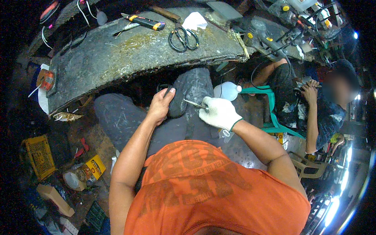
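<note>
My bare left hand (159, 105) is closed on a black shoe or sole (178, 105) resting over my grey-trousered legs. My right hand (219, 113), in a white knit glove with a green cuff, grips a thin metal tool (194, 103), its tip at or very near the shoe’s right edge; I cannot tell whether they touch. Above, on the worn workbench (90, 74), lie black-handled scissors (183, 41), a black and orange cutter (145, 22), a wooden-handled tool (164, 13) and a white scrap (194, 21).
A white jug (227, 91) and green plastic stool (270, 103) are to my right, beside a seated co-worker (325, 117). Power tools (258, 33) crowd the bench’s right end. At lower left are a yellow crate (39, 156), a yellow box (94, 166) and a cardboard carton (55, 199).
</note>
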{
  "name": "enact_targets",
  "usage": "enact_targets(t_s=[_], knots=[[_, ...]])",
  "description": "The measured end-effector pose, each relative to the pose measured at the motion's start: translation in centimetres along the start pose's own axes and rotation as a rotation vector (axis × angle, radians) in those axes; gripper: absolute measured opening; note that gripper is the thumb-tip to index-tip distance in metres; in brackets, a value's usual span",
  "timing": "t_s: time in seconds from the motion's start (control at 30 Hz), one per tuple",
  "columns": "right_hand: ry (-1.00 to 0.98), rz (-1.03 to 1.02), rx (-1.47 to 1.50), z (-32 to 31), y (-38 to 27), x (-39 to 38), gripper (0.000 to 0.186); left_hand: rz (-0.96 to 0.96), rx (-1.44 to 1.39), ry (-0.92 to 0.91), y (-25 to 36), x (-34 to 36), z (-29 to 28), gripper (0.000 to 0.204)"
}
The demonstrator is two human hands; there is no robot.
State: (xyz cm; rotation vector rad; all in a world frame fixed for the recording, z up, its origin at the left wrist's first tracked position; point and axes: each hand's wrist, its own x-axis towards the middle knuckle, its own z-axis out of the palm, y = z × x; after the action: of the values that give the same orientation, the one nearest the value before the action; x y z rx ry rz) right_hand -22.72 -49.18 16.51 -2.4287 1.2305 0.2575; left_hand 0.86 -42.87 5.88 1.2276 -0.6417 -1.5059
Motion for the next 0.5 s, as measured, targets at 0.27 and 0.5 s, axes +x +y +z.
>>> enact_targets(t_s=[0.27,0.5], knots=[[-0.015,0.030,0.002,0.27,0.21,0.29,0.034,0.003,-0.016,-0.017,-0.48,0.29,-0.50,0.034],[-0.021,0.054,0.037,0.07,0.16,0.18,0.034,-0.004,-0.047,0.003,-0.57,0.12,-0.73,0.033]])
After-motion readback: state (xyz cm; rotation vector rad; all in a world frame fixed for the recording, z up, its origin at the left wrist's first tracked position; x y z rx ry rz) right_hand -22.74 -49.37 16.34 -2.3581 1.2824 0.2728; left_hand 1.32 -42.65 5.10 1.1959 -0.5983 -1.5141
